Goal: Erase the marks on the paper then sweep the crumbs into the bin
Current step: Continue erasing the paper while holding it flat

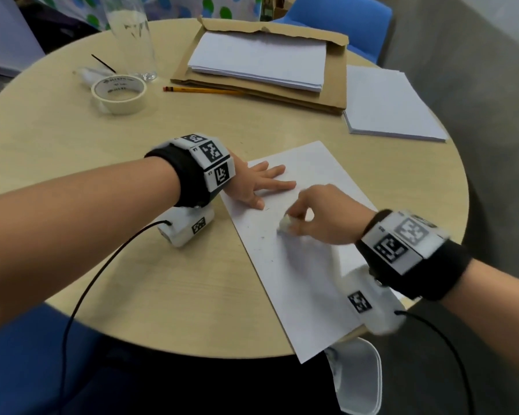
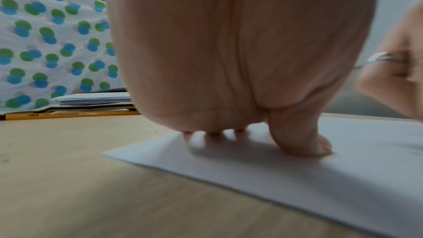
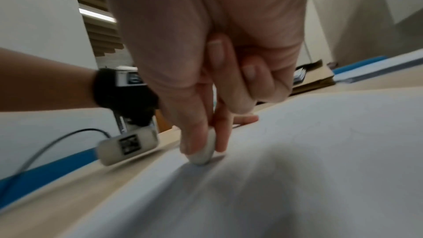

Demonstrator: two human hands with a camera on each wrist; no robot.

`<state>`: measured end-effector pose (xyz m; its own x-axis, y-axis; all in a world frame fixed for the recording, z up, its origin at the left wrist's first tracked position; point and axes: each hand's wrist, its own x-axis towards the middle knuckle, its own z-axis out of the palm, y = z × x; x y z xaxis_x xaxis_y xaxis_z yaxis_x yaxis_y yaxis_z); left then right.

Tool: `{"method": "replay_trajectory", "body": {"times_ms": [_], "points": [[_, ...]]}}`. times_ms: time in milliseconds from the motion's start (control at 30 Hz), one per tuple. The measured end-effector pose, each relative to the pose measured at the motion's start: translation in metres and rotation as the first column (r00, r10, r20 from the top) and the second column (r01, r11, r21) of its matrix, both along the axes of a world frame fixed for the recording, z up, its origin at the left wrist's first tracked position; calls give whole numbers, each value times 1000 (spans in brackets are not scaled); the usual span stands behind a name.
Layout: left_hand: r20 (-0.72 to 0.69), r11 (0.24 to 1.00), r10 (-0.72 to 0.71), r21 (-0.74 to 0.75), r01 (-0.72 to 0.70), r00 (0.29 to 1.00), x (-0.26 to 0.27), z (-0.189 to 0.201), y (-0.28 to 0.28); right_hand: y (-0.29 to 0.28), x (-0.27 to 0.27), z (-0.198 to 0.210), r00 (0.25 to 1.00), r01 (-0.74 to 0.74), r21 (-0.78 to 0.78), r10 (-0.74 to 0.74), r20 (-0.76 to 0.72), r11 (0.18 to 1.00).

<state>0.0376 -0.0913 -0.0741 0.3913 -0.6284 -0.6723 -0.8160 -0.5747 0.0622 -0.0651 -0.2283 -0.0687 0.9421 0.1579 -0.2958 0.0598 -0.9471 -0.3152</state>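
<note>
**Eraser on the paper, left hand pinning the sheet**

The paper (image 1: 297, 244) lies slantwise on the round table (image 1: 132, 265), its near corner jutting past the table edge above the white bin (image 1: 360, 381), which stands below the rim. Small dark specks and faint marks (image 1: 262, 236) dot the sheet left of the eraser.

The eraser (image 3: 203, 153), a small white rounded piece, touches the paper near its middle. The right hand (image 1: 321, 217) pinches it between thumb and forefinger, the other fingers curled into the palm; the hand is blurred in the head view.

The left hand (image 1: 261, 184) lies flat on the sheet's upper left part, fingers straight and spread, thumb tip (image 2: 315, 146) pressed on the paper.

Further off on the table: a yellow pencil (image 1: 201, 90) beside a brown envelope (image 1: 327, 97) bearing a paper stack (image 1: 261, 61), a second stack (image 1: 387, 106) to its right, a tape roll (image 1: 119, 94), and a clear glass (image 1: 132, 37) behind the roll.
</note>
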Motion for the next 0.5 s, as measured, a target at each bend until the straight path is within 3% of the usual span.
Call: {"method": "replay_trajectory", "body": {"times_ms": [133,267,367,500], "points": [[11,1000,-12,18,11,1000,0,0,-2,-1,-10,8,983,-106,-2,105,-150,994],[20,1000,8,10,-8,1000,-2,-1,-1,-5,35,7,997,68,-15,-68,19,998],[23,1000,9,5,-9,1000,-1,-2,-1,-3,26,-2,991,105,-4,-105,89,994],[9,1000,-2,-7,2,1000,-1,0,-1,-4,-17,1,994,-58,-4,58,-94,998]]}}
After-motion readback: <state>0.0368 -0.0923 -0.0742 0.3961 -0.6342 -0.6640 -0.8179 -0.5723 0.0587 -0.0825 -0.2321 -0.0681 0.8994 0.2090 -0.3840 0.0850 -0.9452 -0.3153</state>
